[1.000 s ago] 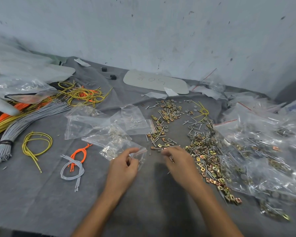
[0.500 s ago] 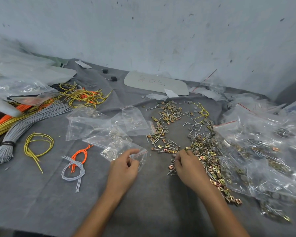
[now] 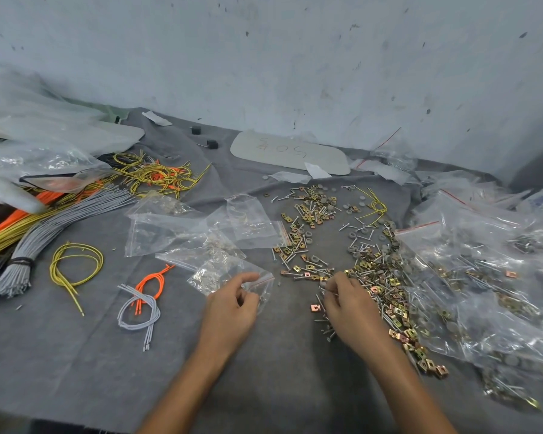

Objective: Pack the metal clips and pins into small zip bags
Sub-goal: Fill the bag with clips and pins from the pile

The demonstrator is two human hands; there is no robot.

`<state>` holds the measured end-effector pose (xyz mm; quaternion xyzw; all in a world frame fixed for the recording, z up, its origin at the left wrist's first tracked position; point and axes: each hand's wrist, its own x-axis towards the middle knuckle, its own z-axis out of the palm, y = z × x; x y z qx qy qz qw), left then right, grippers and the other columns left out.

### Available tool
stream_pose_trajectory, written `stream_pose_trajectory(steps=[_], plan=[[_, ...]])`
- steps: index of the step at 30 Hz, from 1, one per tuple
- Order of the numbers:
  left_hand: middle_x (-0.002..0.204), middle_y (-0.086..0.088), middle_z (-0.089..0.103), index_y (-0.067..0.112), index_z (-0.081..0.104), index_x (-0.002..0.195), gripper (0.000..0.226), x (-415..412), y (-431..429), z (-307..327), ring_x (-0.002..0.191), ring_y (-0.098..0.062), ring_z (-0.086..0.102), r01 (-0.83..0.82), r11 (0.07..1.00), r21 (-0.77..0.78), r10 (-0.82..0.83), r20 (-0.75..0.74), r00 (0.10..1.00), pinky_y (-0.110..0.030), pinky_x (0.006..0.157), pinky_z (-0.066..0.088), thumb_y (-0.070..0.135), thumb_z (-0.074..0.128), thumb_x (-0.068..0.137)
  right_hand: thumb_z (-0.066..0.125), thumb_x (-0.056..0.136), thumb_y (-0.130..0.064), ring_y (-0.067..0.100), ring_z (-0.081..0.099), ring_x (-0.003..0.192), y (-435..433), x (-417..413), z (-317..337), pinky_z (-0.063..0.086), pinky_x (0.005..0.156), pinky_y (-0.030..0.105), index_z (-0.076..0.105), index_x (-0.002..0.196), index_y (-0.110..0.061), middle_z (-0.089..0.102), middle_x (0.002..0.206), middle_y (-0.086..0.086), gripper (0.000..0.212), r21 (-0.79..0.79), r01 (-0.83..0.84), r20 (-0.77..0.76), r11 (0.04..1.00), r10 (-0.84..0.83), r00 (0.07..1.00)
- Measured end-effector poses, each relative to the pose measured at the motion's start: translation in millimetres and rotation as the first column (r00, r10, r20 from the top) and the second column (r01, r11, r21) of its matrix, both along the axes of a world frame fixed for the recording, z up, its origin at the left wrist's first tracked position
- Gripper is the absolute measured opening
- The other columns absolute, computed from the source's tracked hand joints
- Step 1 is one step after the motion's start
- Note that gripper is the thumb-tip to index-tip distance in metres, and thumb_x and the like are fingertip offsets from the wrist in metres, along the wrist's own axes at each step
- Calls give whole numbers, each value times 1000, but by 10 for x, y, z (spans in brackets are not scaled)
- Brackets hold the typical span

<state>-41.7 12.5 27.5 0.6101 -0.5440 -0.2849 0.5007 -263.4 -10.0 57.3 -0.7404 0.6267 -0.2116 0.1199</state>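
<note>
We hold one small bag (image 3: 220, 270) in the left hand (image 3: 231, 308). Forefinger and thumb pinch it at its near right corner, by the red zip strip. The bag lies flat on the worktop (image 3: 76, 371), just beyond the hand.

The right hand (image 3: 347, 308) rests, fingers curled down, on the near left edge of the loose pile. Its fingertips touch the pins (image 3: 298, 272). We cannot tell whether it has any in its grasp. One copper clip (image 3: 315, 307) lies just left of this hand. The other clips (image 3: 398, 311) spread beside it to the right. A bare strip of worktop separates the two hands.

Empty bags (image 3: 170, 230) overlap beyond the held bag. Filled bags (image 3: 483, 261) are heaped on the right, touching the pile. Left of the left hand lie a grey wire loop (image 3: 138, 311), orange wires (image 3: 152, 283) and a yellow loop (image 3: 76, 264). A tied grey bundle (image 3: 60, 220) lies further left.

The bag's long axis runs from far left to near right, with the zip end toward the pile. The pins lie flat and point in mixed directions. The pile forms a band from far centre to near right.
</note>
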Motion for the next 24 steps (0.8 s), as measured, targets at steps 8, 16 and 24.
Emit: stream_pose_trajectory(steps=[8, 16, 24], plan=[[49, 12, 52, 27, 73, 107, 38, 5, -4, -14, 48, -4, 48, 1, 1000, -18, -1, 10, 1000, -12, 51, 35, 22, 52, 76, 59, 96, -20, 13, 55, 90, 164, 505, 38, 46, 84, 32, 62, 99, -29, 54, 99, -8, 9, -44, -155, 223, 987, 161, 962], [62, 1, 66, 30, 71, 109, 35, 25, -28, -85, 59, -16, 63, 8, 1000, 2, -8, -15, 1000, -35, 62, 53, 28, 55, 78, 54, 98, -21, 22, 52, 101, 133, 918, -98, 45, 88, 37, 66, 114, -24, 53, 103, 2, 20, -58, -212, 104, 976, 217, 971], [51, 8, 55, 35, 72, 106, 31, 17, -39, -85, 50, -5, 49, -7, 1000, -16, 7, 9, 1000, -19, 54, 40, 24, 57, 81, 59, 95, -15, 9, 61, 89, -207, 545, -29, 46, 80, 27, 71, 101, -25, 70, 97, -11, 17, -55, -87, 237, 995, 97, 967]])
